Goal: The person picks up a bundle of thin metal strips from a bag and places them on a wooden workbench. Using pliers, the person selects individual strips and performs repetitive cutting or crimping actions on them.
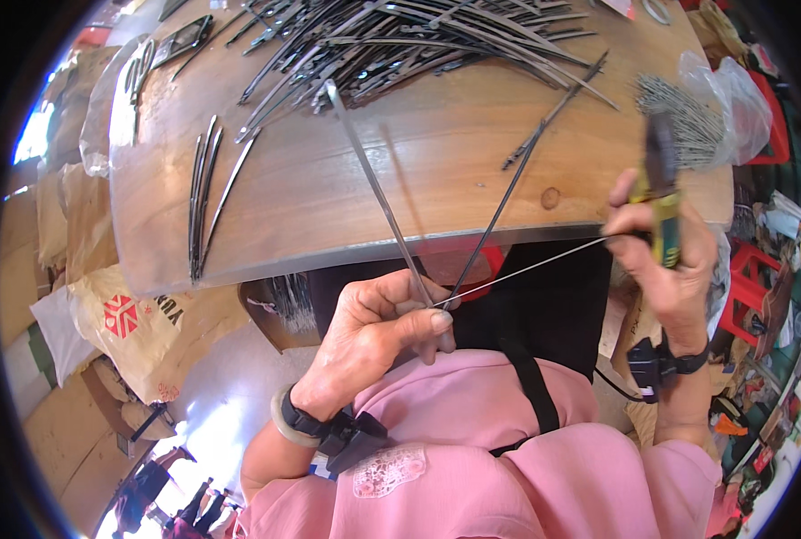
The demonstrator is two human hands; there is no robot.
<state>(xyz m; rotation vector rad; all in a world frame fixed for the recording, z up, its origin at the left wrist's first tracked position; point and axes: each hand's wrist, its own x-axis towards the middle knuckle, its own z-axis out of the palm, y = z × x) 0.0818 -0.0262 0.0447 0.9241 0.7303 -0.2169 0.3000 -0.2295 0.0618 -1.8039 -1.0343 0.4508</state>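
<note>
Pinching the lower ends of a pale metal strip (pixel 369 171) and a dark strip (pixel 501 212) in the left hand (pixel 378 319), close to the body; leaning both out over the near edge of the table (pixel 319 202) in a V opening forward; holding a thin wire (pixel 526 271) slantwise from that joint, up and rightward; apparently clasping its far end in the right hand (pixel 674 260), well apart from the joint, while also grasping yellow-handled pliers (pixel 663 198), too blurred for telling how the bite stands; facing a heap of strips (pixel 400 49) beyond, behind the pale strip's tip; having a bundle of wires (pixel 674 112) near the pliers, beside a clear plastic bag (pixel 743 112).
</note>
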